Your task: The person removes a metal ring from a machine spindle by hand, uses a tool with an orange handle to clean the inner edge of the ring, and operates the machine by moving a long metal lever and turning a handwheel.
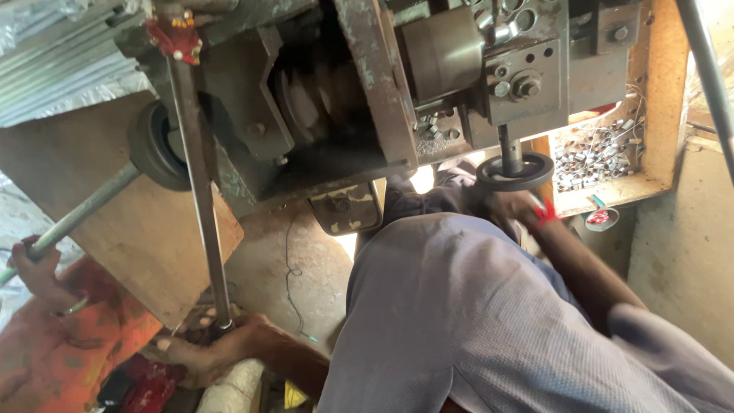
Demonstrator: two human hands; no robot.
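Closest to the camera is a big stretch of grey shirt (459,321) covering the torso, so the view is pretty cramped. Left hand (210,348) is down low, fingers wrapped tight around the bottom end of a long metal rod (200,183) that runs up toward the machine (367,84). Right hand (527,206) is further out, curled onto the rim of a small black handwheel (514,170) under the machine, something red at the fingers. Off to the left another person's hand (38,271) grips a grey pipe (84,214). Behind the wheel sits a wooden tray (657,99) full of little metal parts (600,149).
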